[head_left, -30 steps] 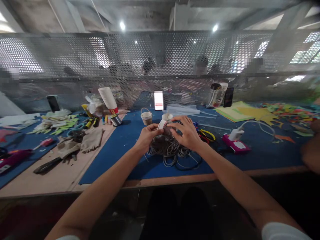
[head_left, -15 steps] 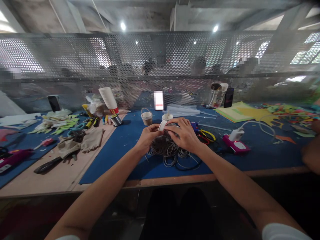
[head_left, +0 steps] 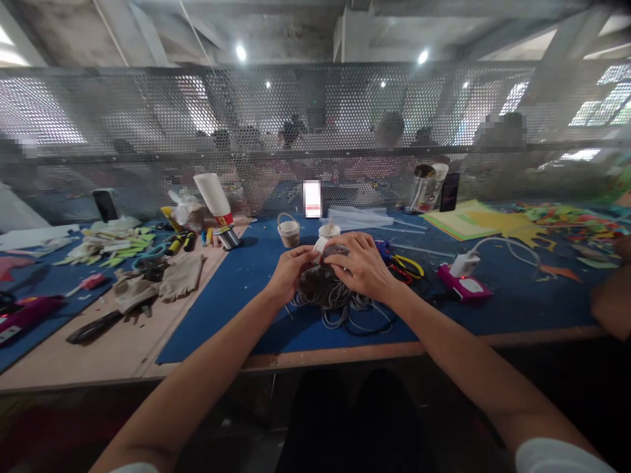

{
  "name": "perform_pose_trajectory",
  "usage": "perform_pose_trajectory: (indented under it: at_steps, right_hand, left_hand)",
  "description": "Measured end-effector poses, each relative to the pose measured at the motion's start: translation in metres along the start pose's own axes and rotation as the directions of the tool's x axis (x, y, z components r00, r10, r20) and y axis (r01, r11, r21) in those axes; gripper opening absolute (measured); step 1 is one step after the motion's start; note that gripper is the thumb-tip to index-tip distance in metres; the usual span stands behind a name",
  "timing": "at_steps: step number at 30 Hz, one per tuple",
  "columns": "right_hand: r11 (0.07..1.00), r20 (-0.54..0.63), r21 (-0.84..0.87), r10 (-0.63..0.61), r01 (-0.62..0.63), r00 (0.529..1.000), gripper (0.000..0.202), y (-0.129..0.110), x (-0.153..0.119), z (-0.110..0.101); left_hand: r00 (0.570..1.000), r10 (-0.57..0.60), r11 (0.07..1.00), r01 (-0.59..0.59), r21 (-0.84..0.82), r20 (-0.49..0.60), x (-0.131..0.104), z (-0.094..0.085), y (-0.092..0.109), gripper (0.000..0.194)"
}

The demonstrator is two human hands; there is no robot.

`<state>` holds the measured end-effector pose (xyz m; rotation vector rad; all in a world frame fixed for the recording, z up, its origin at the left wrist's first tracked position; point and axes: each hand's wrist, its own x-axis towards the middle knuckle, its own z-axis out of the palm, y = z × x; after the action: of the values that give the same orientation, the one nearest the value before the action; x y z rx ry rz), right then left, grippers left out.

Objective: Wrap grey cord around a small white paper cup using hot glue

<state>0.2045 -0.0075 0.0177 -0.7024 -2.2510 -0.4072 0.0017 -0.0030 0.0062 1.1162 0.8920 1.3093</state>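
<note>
White paper cup point(head_left: 320, 246) — tilted, partly hidden, grey-brown at one side — was grasped by left hand point(head_left: 292, 270) and right hand point(head_left: 365, 264).

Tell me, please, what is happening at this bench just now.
A person holds a small white cup in the left hand, with the right hand up against it; the hands hide much of the cup. Below them, a tangle of grey cord lies on the blue mat. Just beyond stand a small basket with a looped handle and, partly hidden, another pale container.
</note>
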Motion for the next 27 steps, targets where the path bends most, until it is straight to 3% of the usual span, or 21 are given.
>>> perform_pose_trajectory:
  at_steps: [5,9,14,17,20,24,27]
  right_hand:
    - [0.996,-0.075,0.058,0.066,-0.061,0.995,0.023,0.0,-0.001,0.0]
    - [0.994,-0.06,0.021,0.113,-0.112,0.992,0.029,0.002,-0.002,0.001]
    - [0.992,-0.075,0.07,0.114,-0.109,0.991,0.017,0.002,-0.002,0.0]
    - [0.973,-0.141,0.154,0.195,-0.173,0.97,0.016,0.003,-0.001,0.001]
    - [0.93,-0.169,0.267,0.303,-0.252,0.938,0.032,0.008,-0.001,0.006]
    - [0.804,-0.033,0.454,0.445,-0.383,0.895,0.055,0.015,-0.003,0.017]
    - [0.723,0.081,0.534,0.472,-0.438,0.878,0.058,0.016,-0.005,0.023]
  left_hand:
    - [1.0,0.014,1.0,-0.014,-0.02,0.016,0.001,-0.002,0.001,0.021]
    - [0.999,0.035,0.999,-0.034,-0.022,0.017,0.003,-0.004,-0.001,0.019]
    - [0.998,0.058,0.998,-0.058,-0.019,0.002,0.003,-0.004,0.0,0.017]
    - [0.996,0.086,0.996,-0.086,-0.039,-0.013,0.003,-0.005,0.001,0.015]
    - [0.995,0.1,0.994,-0.1,-0.044,0.004,0.003,-0.004,0.001,0.013]
    - [0.99,0.137,0.991,-0.136,-0.017,0.025,0.001,-0.002,0.001,0.015]
    - [0.988,0.147,0.989,-0.147,0.008,0.037,-0.001,-0.001,0.003,0.017]
